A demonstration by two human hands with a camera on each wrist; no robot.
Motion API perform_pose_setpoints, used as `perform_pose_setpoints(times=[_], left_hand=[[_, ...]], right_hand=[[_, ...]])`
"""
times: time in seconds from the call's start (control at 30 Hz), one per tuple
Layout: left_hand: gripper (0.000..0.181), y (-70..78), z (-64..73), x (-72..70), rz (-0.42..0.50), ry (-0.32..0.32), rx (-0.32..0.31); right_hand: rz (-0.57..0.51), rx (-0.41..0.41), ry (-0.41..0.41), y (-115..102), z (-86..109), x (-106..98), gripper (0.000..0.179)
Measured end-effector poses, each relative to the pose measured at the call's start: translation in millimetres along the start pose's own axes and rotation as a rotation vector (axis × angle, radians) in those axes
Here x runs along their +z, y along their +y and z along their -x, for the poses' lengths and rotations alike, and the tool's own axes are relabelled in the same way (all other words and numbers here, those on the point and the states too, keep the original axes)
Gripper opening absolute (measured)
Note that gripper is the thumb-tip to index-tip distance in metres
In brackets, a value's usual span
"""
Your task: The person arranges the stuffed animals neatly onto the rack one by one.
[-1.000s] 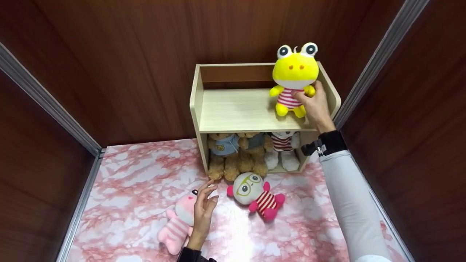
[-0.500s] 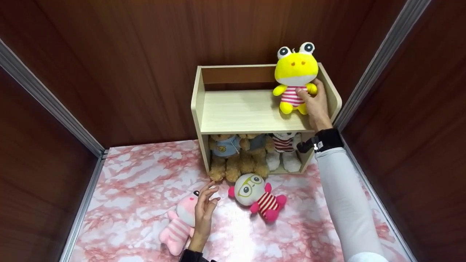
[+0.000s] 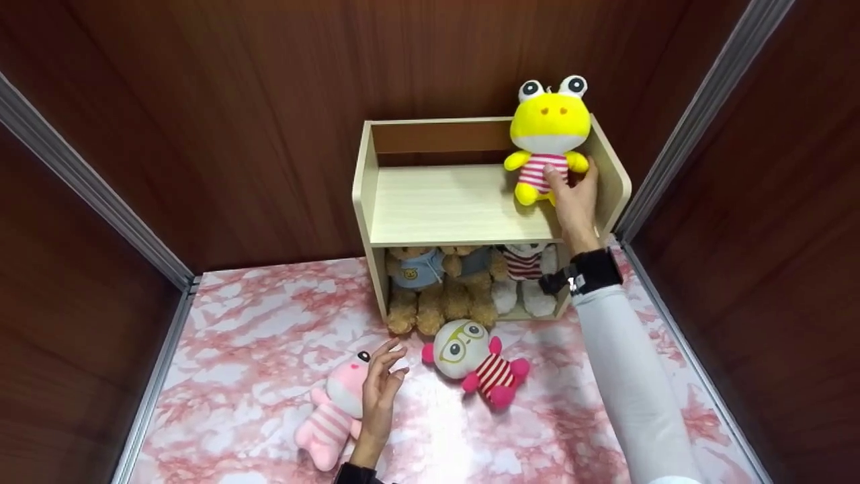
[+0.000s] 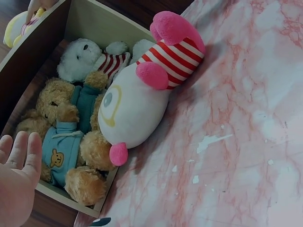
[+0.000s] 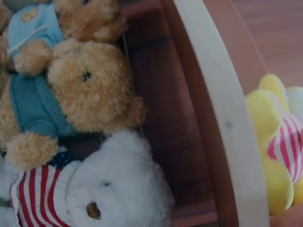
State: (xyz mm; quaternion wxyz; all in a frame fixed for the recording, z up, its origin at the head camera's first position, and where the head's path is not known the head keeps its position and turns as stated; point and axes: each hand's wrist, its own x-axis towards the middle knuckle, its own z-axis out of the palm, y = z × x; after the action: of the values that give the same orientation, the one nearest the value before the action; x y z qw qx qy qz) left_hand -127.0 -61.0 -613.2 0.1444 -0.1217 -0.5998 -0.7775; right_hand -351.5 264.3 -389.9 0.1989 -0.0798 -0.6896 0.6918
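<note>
My right hand (image 3: 576,205) grips a yellow frog plush (image 3: 551,124) by its pink-striped body, thumb across the front. The frog is upright at the right end of the top board (image 3: 437,202) of a small pale shelf unit, near the side panel. In the right wrist view, the frog's yellow legs (image 5: 272,142) show past the board edge. My left hand (image 3: 379,396) is held over the floor with loosely bent fingers and nothing in them. It partly covers a pink striped plush (image 3: 329,420). To its right lies a plush with glasses (image 3: 463,349) and a red-striped body.
On the lower level sit two brown teddy bears (image 4: 61,146) in blue and teal tops, and a white bear (image 5: 118,184) in red stripes. Dark wood panels (image 3: 255,134) enclose the back and sides. The floor (image 3: 248,349) has a pink marbled covering.
The frog has shifted slightly right and back along the top board, and my right wrist has moved a little left. My left hand has hardly moved.
</note>
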Motion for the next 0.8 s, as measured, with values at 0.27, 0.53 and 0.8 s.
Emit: perform_pose_setpoints(times=[0.27,0.53,0.8], left_hand=[[0.028,-1.8,-1.6,0.9,-0.023,0.016,-0.01],[0.029,-7.3,-3.0,5.3,-0.035,-0.001,-0.023],[0.031,-10.9,-4.9,11.2,-0.02,0.001,-0.089]], right_hand=[[-0.027,-0.002,-0.034,4.3,27.9,-12.4,0.091],[-0.159,-0.13,-0.011,9.4,69.9,-32.3,0.083],[-0.151,-0.321,0.087,45.4,118.5,-56.9,0.062]])
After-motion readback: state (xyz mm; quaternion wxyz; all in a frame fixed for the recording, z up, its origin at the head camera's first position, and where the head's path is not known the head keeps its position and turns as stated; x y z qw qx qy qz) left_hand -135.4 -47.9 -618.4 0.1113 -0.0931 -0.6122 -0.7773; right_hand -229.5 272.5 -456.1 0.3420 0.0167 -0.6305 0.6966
